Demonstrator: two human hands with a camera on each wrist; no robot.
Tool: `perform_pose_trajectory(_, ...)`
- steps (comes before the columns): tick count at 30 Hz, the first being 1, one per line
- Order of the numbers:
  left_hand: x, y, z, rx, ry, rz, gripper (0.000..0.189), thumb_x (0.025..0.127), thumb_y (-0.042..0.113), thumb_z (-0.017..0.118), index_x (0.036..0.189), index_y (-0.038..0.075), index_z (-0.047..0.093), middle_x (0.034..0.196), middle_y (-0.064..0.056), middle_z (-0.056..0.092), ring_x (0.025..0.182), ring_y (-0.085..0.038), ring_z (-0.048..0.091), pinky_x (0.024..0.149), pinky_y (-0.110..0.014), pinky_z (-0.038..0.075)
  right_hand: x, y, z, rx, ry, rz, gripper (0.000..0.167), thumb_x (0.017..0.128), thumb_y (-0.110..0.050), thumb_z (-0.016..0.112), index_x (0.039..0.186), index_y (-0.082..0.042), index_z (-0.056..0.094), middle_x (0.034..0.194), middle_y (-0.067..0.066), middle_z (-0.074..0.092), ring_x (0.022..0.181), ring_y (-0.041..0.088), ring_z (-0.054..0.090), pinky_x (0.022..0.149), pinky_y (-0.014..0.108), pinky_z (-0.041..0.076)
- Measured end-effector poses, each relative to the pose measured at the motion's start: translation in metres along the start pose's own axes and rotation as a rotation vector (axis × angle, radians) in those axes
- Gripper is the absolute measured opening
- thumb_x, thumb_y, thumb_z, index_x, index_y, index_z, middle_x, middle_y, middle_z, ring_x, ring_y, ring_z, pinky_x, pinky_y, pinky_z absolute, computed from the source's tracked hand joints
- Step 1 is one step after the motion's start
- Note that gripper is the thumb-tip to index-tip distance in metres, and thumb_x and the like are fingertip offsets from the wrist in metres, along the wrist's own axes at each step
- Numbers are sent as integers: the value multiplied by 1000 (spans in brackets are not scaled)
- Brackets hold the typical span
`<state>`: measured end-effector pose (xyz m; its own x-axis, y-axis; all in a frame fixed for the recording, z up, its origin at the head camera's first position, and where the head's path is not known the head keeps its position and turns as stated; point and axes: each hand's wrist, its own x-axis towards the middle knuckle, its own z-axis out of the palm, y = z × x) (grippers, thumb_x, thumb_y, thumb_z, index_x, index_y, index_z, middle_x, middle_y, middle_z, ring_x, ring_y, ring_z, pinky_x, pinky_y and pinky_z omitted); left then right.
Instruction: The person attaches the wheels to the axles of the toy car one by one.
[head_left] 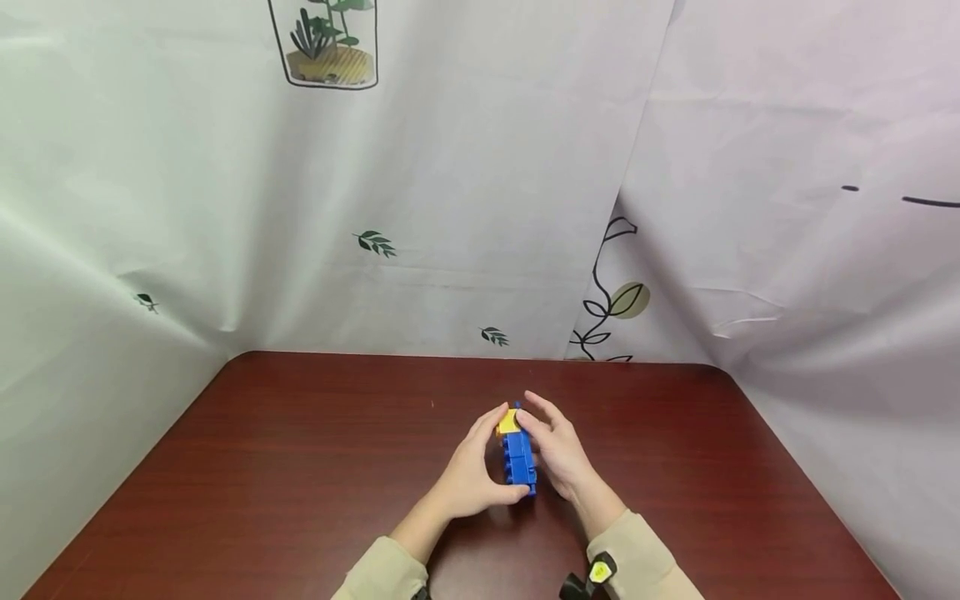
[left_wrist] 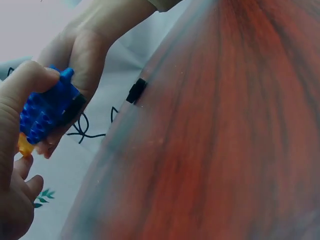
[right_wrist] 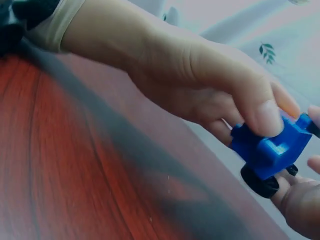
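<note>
Both hands hold a small toy car of blue building bricks (head_left: 519, 460), raised off the tabletop. A yellow brick (head_left: 509, 421) sits at its far end, and a black wheel (right_wrist: 260, 183) shows underneath in the right wrist view. My left hand (head_left: 471, 471) grips the car lengthwise, thumb at the near end and fingertips by the yellow brick. From the other side my right hand (head_left: 561, 454) holds it, its thumb (right_wrist: 269, 117) pressed on the blue bricks. In the head view the right index finger stretches past the yellow brick.
Under the hands lies a dark red wood-grain table (head_left: 300, 467) with rounded far corners. White cloth (head_left: 465, 167) printed with leaves hangs behind it and along both sides. A small black object (left_wrist: 136, 91) shows at the table's edge in the left wrist view.
</note>
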<state>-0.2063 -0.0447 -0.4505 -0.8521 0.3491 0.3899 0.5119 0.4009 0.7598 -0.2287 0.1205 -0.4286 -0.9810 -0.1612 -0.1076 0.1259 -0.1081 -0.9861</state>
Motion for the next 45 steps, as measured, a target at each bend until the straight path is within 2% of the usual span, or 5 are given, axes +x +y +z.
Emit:
perform_pose_trajectory(10,-1,-14,3,-99,11,-88,101,67,36,82,148,10,28,148,-5,35,125,-19,47,103,-45,42,2,1,-20,-270,8,-54,54,93,-44,55,129,-5,54,130,20,56,114,33,59,90,48,51)
perform_pose_trajectory(17,-1,-16,0,-97,19,-146,98,69,40,81,148,16,28,149,-6,34,124,-25,47,103,-50,40,-3,3,-45,-566,-48,-90,43,91,-37,60,122,-8,60,122,10,61,107,23,60,88,40,51)
perform_pose_trajectory(24,-1,-19,0,-130,4,-146,97,71,39,80,149,16,27,149,-9,34,129,-30,44,105,-53,38,-6,-3,-66,-827,-211,-181,45,84,-32,69,118,-4,61,108,11,64,93,19,57,77,29,50)
perform_pose_trajectory(35,-5,-18,0,-138,-4,-167,96,71,39,80,148,12,29,149,-11,34,130,-32,43,104,-52,39,-19,-3,-69,-1011,-333,-110,37,63,-23,86,88,-10,61,78,1,53,74,16,48,63,27,40)
perform_pose_trajectory(45,-3,-18,-1,-135,18,-166,93,71,39,80,147,14,32,147,-11,36,127,-30,46,103,-52,40,-16,-2,-66,-1027,-302,-197,22,73,-20,80,87,-11,66,76,-2,55,69,9,48,58,23,41)
